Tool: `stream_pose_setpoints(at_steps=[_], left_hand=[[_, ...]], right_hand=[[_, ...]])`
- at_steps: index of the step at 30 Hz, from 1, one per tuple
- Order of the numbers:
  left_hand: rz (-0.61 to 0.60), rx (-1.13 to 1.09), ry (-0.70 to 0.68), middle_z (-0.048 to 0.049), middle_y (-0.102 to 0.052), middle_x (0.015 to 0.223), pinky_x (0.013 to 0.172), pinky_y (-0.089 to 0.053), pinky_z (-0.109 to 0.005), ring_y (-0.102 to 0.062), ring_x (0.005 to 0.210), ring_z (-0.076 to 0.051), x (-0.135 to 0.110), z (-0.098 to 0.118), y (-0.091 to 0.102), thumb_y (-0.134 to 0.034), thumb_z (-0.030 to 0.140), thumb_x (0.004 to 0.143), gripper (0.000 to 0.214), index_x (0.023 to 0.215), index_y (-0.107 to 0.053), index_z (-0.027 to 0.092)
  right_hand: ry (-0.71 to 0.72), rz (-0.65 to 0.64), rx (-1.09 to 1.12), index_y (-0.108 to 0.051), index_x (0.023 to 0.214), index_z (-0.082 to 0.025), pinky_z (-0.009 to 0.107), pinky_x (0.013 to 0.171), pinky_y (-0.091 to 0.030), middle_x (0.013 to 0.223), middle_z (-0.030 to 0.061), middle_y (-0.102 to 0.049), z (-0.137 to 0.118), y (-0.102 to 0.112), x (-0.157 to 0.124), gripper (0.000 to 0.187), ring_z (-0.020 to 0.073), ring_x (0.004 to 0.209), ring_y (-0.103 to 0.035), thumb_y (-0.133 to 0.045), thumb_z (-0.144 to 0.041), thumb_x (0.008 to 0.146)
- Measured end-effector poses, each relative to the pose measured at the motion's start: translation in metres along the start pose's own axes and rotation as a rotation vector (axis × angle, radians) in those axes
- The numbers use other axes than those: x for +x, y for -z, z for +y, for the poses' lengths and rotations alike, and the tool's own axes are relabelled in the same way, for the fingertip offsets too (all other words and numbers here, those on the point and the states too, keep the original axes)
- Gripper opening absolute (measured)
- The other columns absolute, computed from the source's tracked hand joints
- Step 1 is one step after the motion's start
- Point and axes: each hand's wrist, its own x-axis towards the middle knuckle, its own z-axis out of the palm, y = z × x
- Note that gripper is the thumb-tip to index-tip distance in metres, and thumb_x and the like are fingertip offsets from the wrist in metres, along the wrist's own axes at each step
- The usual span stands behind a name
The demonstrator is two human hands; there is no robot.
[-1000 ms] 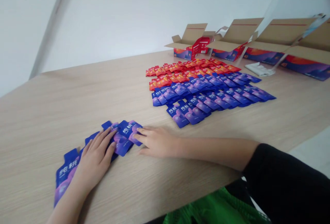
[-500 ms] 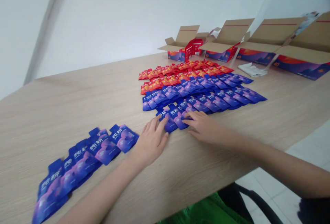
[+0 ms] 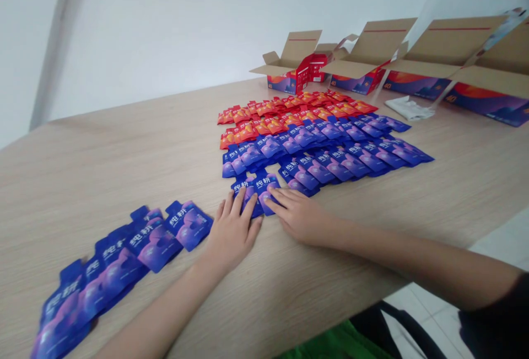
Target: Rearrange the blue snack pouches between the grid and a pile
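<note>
My left hand (image 3: 235,225) lies with its fingers spread on a blue-purple pouch (image 3: 248,185) printed with white characters. Right beside it is a second blue pouch (image 3: 264,185), overlapping the first, and the fingertips of my right hand (image 3: 298,213) rest flat on its right part. Both pouches lie on the table, partly covered by my fingers. To their right runs a row of overlapping blue pouches (image 3: 336,166), with another blue row (image 3: 297,138) behind it. Farther back are rows of red pouches (image 3: 285,124). Left of my left hand lies a slanting line of blue pouches (image 3: 119,265).
Several open cardboard boxes (image 3: 283,84) with red and blue sides stand along the back right of the wooden table (image 3: 136,155). A folded white cloth or bag (image 3: 409,108) lies before them. The table's near edge runs below my right forearm.
Both hands have moved a little left and toward me, and the two pouches under them have shifted left. A gap now shows between them and the front blue row.
</note>
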Motion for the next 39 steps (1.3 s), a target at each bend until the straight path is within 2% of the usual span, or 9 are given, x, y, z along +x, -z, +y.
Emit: stream_pose_setpoints(at_steps=[6, 12, 16, 19, 22, 25, 28, 33, 39], left_hand=[[0.039, -0.066, 0.021, -0.0198, -0.041, 0.152, 0.112, -0.036, -0.059, -0.033, 0.143, -0.04, -0.01, -0.016, -0.001, -0.038, 0.045, 0.099, 0.057, 0.143, -0.042, 0.009], [0.116, -0.108, 0.031, -0.0187, -0.044, 0.149, 0.112, -0.036, -0.06, -0.034, 0.142, -0.039, -0.017, -0.014, -0.002, -0.04, 0.047, 0.098, 0.056, 0.142, -0.042, 0.013], [0.087, -0.087, 0.034, -0.0186, -0.04, 0.151, 0.111, -0.034, -0.062, -0.03, 0.143, -0.041, -0.014, -0.012, -0.001, -0.04, 0.046, 0.098, 0.058, 0.148, -0.038, 0.017], [0.059, -0.075, 0.01, -0.0168, -0.038, 0.152, 0.111, -0.034, -0.063, -0.03, 0.143, -0.042, -0.013, -0.013, -0.001, -0.04, 0.045, 0.098, 0.054, 0.148, -0.04, 0.023], [0.08, -0.086, 0.018, -0.0175, -0.035, 0.153, 0.111, -0.034, -0.063, -0.029, 0.143, -0.042, -0.013, -0.014, -0.001, -0.041, 0.042, 0.099, 0.053, 0.149, -0.039, 0.024], [0.133, -0.098, -0.004, -0.017, -0.025, 0.158, 0.111, -0.032, -0.065, -0.023, 0.145, -0.044, -0.013, -0.012, 0.001, -0.042, 0.04, 0.098, 0.054, 0.15, -0.036, 0.026], [0.132, -0.09, -0.092, -0.0154, -0.019, 0.161, 0.113, -0.029, -0.065, -0.016, 0.148, -0.044, -0.012, -0.008, 0.003, -0.041, 0.039, 0.099, 0.053, 0.151, -0.035, 0.029], [0.002, -0.105, -0.152, -0.0128, -0.036, 0.156, 0.114, -0.029, -0.063, -0.025, 0.147, -0.038, -0.009, -0.006, 0.003, -0.036, 0.039, 0.101, 0.05, 0.15, -0.036, 0.031], [-0.002, -0.113, -0.14, -0.0107, -0.036, 0.157, 0.115, -0.028, -0.063, -0.024, 0.147, -0.037, -0.009, -0.007, 0.002, -0.036, 0.039, 0.101, 0.05, 0.15, -0.037, 0.032]], right_hand=[[-0.005, 0.049, 0.133, -0.049, 0.141, -0.003, 0.05, 0.113, -0.037, 0.147, 0.0264, -0.043, -0.013, -0.012, 0.018, 0.051, 0.0316, 0.139, -0.038, -0.042, -0.009, 0.09], [-0.036, 0.062, 0.207, -0.05, 0.14, -0.008, 0.051, 0.113, -0.037, 0.148, 0.0231, -0.043, -0.015, -0.013, 0.016, 0.053, 0.0294, 0.14, -0.037, -0.041, -0.006, 0.088], [-0.037, 0.061, 0.251, -0.047, 0.142, -0.008, 0.051, 0.115, -0.035, 0.15, 0.0221, -0.04, -0.014, -0.016, 0.017, 0.055, 0.029, 0.142, -0.035, -0.042, -0.006, 0.087], [-0.024, 0.093, 0.264, -0.044, 0.143, -0.008, 0.049, 0.115, -0.035, 0.149, 0.0207, -0.042, -0.009, -0.008, 0.017, 0.056, 0.0274, 0.141, -0.036, -0.042, -0.008, 0.088], [-0.063, 0.179, 0.208, -0.048, 0.14, -0.012, 0.048, 0.114, -0.036, 0.146, 0.0172, -0.046, 0.007, 0.011, 0.012, 0.052, 0.0261, 0.138, -0.04, -0.044, -0.01, 0.087], [-0.247, 0.256, 0.065, -0.056, 0.131, -0.014, 0.052, 0.11, -0.038, 0.142, 0.0172, -0.049, 0.032, 0.028, 0.001, 0.045, 0.0313, 0.132, -0.045, -0.053, -0.019, 0.087], [-0.387, 0.208, -0.069, -0.062, 0.124, -0.013, 0.053, 0.102, -0.043, 0.13, 0.0185, -0.056, 0.054, 0.03, -0.01, 0.041, 0.0346, 0.12, -0.052, -0.058, -0.033, 0.088], [-0.357, 0.12, -0.192, -0.067, 0.111, -0.009, 0.046, 0.094, -0.048, 0.114, 0.0183, -0.064, 0.06, 0.022, -0.011, 0.031, 0.0315, 0.106, -0.057, -0.053, -0.028, 0.092], [-0.294, 0.122, -0.23, -0.07, 0.106, -0.008, 0.046, 0.093, -0.049, 0.107, 0.0192, -0.069, 0.058, 0.021, -0.006, 0.033, 0.0308, 0.101, -0.058, -0.041, -0.02, 0.097]])
